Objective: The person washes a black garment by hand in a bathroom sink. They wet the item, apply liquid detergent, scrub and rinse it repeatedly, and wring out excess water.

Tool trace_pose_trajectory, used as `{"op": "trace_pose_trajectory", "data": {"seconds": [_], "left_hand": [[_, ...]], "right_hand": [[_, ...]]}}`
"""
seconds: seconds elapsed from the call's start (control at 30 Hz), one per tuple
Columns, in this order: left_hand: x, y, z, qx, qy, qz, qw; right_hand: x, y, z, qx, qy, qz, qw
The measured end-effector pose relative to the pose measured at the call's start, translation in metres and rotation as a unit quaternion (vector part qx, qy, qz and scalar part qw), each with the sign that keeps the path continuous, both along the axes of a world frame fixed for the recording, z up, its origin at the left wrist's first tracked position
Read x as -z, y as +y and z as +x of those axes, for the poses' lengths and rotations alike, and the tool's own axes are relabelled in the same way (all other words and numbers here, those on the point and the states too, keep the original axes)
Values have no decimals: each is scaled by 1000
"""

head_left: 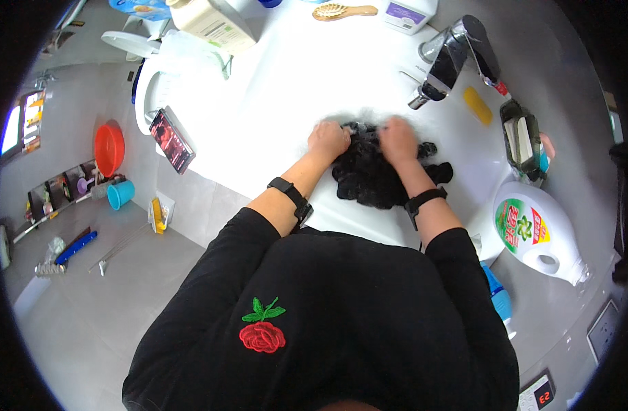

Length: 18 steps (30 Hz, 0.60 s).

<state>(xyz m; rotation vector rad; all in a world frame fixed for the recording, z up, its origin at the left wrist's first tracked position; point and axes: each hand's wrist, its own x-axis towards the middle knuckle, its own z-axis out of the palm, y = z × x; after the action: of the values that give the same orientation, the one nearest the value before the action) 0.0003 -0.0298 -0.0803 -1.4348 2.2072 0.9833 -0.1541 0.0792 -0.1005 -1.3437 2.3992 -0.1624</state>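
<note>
A wet black cloth or garment (370, 174) lies bunched in the white washbasin (293, 77), with some suds or water around its far edge. My left hand (330, 138) grips the cloth at its far left side, fingers curled in. On the far right part of the same cloth is my right hand (399, 139), slightly blurred, its fingers also curled into the fabric. Folds of the cloth stick out to the right, beyond my right wrist. Both fingertips are hidden by fabric and glare.
A chrome faucet (447, 61) rises at the back right, near a yellow soap bar (477, 106). A soap dish (520, 138) and a white detergent bottle (537, 231) stand right. A smartphone (171, 140) leans at the left edge; a wooden hairbrush (345, 12) lies behind.
</note>
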Motion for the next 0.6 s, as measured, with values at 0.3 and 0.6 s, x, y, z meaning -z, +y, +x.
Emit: {"op": "trace_pose_trajectory", "data": {"seconds": [0.3,0.6], "left_hand": [[18,-37,-17,-506,334,393,692],[-31,-1,-31,-534,307,440,653]], "right_hand": [[-25,-46,32,154,-230,-246,929],[-102,-69,56,142,-164,-78,973]]}}
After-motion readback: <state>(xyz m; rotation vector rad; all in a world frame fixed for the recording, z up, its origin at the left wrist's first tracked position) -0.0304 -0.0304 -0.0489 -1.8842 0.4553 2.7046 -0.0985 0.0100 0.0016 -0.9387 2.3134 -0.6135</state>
